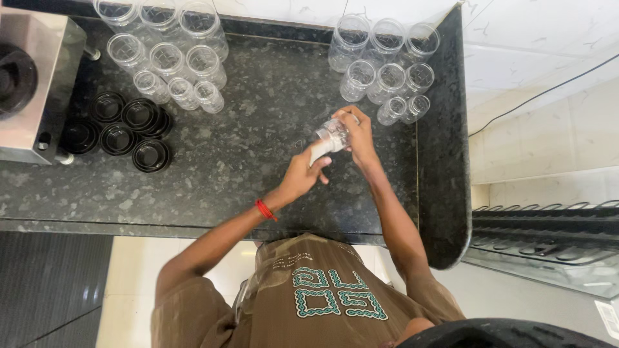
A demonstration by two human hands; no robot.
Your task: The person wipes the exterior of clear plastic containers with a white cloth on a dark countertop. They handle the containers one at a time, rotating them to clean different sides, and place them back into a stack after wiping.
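Right hand (359, 136) is gripping a small clear plastic jar (330, 135) above the dark speckled granite counter (258, 161), jar tilted, mouth toward the left hand (303, 175), which is pressing a white cloth (318, 153) in.

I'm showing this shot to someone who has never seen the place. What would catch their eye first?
Most likely the two hands meeting mid-counter: the right hand holds a clear jar while the left hand works a white cloth at it. Next, the clusters of empty clear jars at the back left and back right, and the black lids stacked at the left.
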